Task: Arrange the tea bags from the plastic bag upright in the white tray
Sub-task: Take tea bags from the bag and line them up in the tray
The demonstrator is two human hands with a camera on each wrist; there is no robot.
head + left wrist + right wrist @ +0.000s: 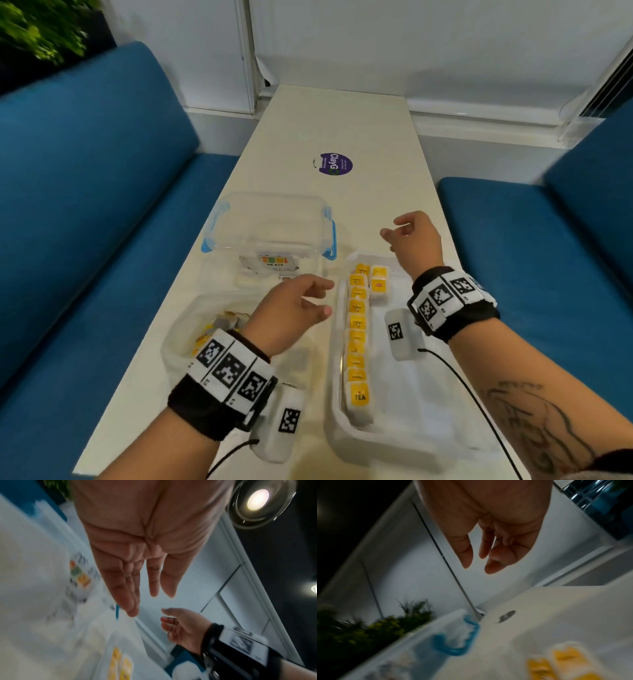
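The white tray (pixel 404 442) lies on the table at front right. Inside it a long row of yellow tea bags (pixel 357 337) stands upright along the left wall, with two more (pixel 379 281) beside the row's far end. The clear plastic bag (pixel 191 329) lies at front left with a few yellow tea bags (pixel 212 330) in it, partly hidden by my left wrist. My left hand (pixel 301 301) hovers between bag and tray, fingers relaxed and holding nothing. My right hand (pixel 407 229) hangs above the tray's far end, fingers loosely curled and holding nothing.
A clear lidded box with blue clips (pixel 270 228) stands on the table beyond the bag. A purple round sticker (pixel 333 163) lies farther back. Blue sofa seats (pixel 102 205) flank the narrow table on both sides. A wall with blinds closes the far end.
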